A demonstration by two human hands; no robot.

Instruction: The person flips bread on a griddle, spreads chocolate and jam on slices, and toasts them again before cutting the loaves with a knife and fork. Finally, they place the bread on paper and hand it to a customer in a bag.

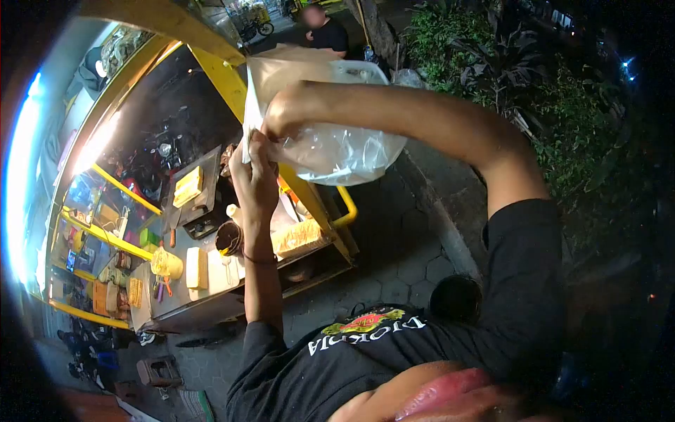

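A clear plastic bag [351, 158] with a pale container inside hangs high at the upper middle, beside brown and white paper [271, 69]. My left hand [256, 165] is raised at the paper's lower left edge, its fingers closed on that edge. Bent across the bag's front, my right arm ends in my right hand [285, 112], curled against the paper just above my left hand. Its fingertips are mostly hidden, and what they grip is unclear.
Below left stands a yellow-framed cart [232, 281] with bread loaves [299, 238], a dark pot [229, 238], a yellow tub [166, 264] and a griddle box [193, 190]. A person in black [329, 35] is at the top. Plants grow at the right; a dark bin [455, 299] stands below.
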